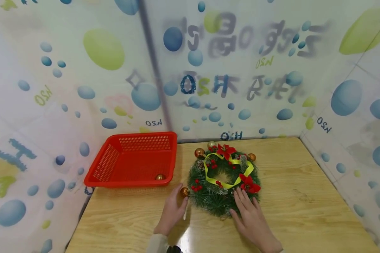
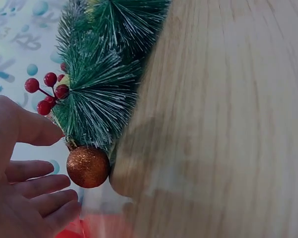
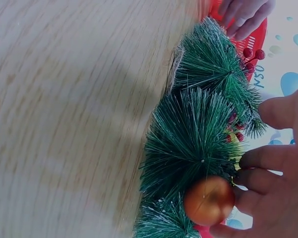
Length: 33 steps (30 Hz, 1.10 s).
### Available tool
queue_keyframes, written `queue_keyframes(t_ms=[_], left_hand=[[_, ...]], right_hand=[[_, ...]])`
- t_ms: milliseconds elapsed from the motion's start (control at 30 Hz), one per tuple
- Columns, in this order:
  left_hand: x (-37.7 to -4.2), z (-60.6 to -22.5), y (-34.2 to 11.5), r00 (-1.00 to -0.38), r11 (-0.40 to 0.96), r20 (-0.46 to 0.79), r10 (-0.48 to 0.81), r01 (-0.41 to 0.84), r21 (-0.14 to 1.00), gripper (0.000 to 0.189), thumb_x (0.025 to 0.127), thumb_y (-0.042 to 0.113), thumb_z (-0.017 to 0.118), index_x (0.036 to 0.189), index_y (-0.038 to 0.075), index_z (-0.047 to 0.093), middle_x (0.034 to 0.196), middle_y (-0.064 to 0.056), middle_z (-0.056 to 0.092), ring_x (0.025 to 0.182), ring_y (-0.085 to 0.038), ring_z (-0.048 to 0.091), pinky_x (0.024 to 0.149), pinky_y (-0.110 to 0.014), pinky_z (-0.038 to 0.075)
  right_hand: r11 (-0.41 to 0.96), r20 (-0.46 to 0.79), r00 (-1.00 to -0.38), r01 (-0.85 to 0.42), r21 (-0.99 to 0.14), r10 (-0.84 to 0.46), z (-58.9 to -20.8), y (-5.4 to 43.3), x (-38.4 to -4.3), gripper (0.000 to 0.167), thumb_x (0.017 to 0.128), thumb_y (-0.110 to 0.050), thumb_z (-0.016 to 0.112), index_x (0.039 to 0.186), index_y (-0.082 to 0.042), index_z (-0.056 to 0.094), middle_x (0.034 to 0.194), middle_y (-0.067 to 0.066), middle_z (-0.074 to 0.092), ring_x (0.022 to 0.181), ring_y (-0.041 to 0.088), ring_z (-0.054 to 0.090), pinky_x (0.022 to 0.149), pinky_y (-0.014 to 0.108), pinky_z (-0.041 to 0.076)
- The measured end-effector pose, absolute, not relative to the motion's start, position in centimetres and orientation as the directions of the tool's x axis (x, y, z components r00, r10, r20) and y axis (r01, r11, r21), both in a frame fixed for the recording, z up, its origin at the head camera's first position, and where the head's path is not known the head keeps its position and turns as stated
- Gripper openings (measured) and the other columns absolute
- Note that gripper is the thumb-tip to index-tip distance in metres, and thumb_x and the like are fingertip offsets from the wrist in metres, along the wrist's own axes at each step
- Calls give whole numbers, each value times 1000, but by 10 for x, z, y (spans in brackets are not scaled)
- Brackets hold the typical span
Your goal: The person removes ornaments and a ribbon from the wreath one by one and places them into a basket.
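A green Christmas wreath (image 1: 206, 202) lies on the table, with red berries (image 1: 196, 185), red poinsettias (image 1: 249, 184) and a yellow ribbon (image 1: 206, 172) on it. At its left edge sits a copper glitter bauble (image 2: 88, 167). My left hand (image 1: 172, 212) is beside this bauble, thumb and fingers spread apart around its near side. On the wreath's lower right, my right hand (image 1: 251, 221) rests with fingers extended. The right wrist view shows a shiny orange bauble (image 3: 209, 200) right at those fingertips; in the head view the hand hides it.
A red plastic basket (image 1: 130, 183) stands at the back left of the wooden table (image 1: 304, 211), holding one gold bauble (image 1: 159, 177). More baubles line the wreath's far edge: copper (image 1: 200, 153), pale gold (image 1: 211, 144) and orange (image 1: 251, 157). Patterned sheeting (image 1: 209, 105) rises behind the table.
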<state>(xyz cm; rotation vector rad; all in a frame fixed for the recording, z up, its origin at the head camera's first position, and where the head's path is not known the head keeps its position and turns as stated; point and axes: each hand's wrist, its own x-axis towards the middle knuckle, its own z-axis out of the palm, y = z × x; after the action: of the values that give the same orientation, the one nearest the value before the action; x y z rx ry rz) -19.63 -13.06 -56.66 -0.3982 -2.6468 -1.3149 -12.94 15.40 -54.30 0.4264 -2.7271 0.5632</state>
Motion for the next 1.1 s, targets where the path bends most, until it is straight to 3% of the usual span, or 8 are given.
queue_keyframes(t_ms=[233,567,900,1100], left_hand=[[-203,-570,-135,-973,570,169,155,227,789,56,97,8,64,147,-9,43,148,-28,50,136,-46,49,114,-58,40],[-209,-580,-138,-978,588,151,143,206,782,54,96,6,66,145,-7,48,142,-27,55,131,-46,52,110,-61,42],[-208,-589,-136,-946,582,305,108,309,752,42,89,-1,72,130,-6,60,127,-23,66,117,-41,62,101,-57,50],[-205,-584,-131,-928,505,368,63,348,790,42,84,-6,76,124,-7,62,119,-18,66,103,-33,67,91,-43,59]], right_hand=[[878,382,-898,-351,-325,-217,-545,153,-131,61,95,-24,71,145,4,51,151,22,49,137,39,51,100,71,45],[875,369,-904,-348,-336,-218,-544,151,-131,59,96,-23,70,145,4,52,151,22,50,137,40,51,99,72,45],[871,363,-908,-342,-354,-209,-542,150,-130,58,96,-23,69,145,4,52,151,22,50,138,40,51,99,73,44],[867,352,-916,-327,-376,-193,-543,153,-130,58,97,-23,69,145,3,51,152,21,49,139,39,49,99,73,43]])
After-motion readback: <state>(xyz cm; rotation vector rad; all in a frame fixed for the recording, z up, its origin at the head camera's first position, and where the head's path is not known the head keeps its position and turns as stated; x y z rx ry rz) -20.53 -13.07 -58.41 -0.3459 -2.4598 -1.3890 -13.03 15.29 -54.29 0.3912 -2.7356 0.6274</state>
